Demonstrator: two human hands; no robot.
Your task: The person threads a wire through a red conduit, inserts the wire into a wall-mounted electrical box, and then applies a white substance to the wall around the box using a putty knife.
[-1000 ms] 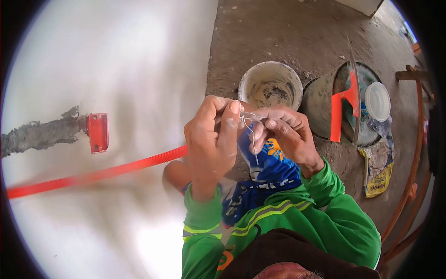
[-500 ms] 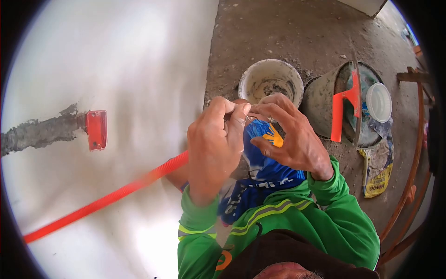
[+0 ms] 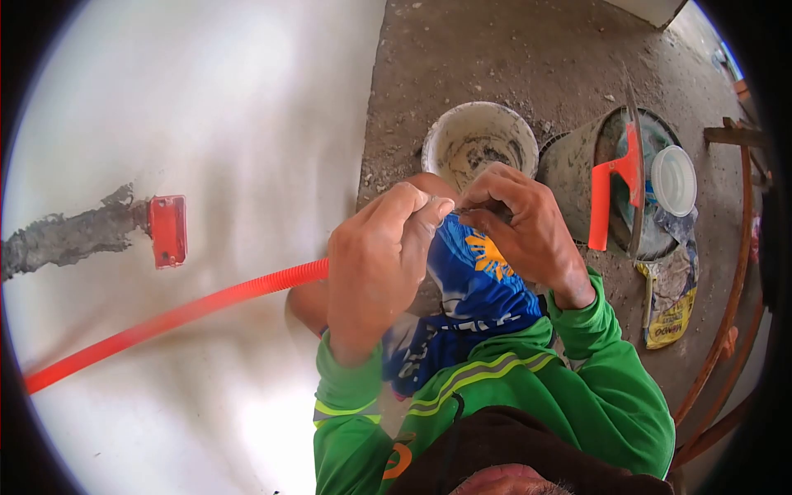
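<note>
A second ago a thin wire loop hung plainly between the two hands, just below the white bucket (image 3: 479, 144); now it is almost hidden, pinched at the fingertips. The right hand (image 3: 528, 231), splayed open half a second ago, has curled its fingers in again and meets the left hand (image 3: 381, 260) thumb to fingertip right under the bucket's rim. The left hand has tipped forward, its fingers stretched towards the right one. The orange corrugated conduit (image 3: 173, 318) has swung back up from its steeper slant and lies flatter below the orange wall box (image 3: 168, 230).
</note>
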